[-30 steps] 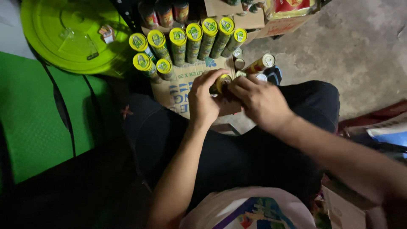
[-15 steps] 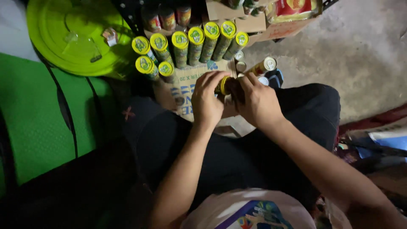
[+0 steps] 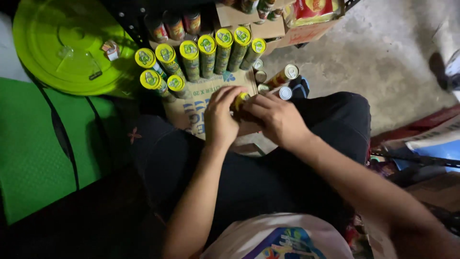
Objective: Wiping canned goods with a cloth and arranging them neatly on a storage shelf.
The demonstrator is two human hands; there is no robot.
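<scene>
Both hands are meeting over a flattened cardboard sheet that is lying in front of the person's knees. The left hand and the right hand are closing together on 1 small yellow-capped can, so the can is sitting between them, touching both.

Finger state: the left fingers are curling over the can from its left side, and the right fingers are wrapping it from the right and from below. Both grips are closed down on the can; only the yellow end is showing in the gap between the 2 hands.

Governing relation: the yellow end is pointing up and away from the person, so the long axis appears to be running from the palms toward the row ahead, though the body is hidden and the exact tilt cannot be confirmed. Neither hand is nearer; each is in contact.

Surroundings: a row of yellow-capped cans is lying side by side just beyond the hands, caps facing the camera, partly on the cardboard. Several loose cans are lying to the right of that row on the concrete floor. A round green lid is resting well to the left, apart from the hands.
</scene>
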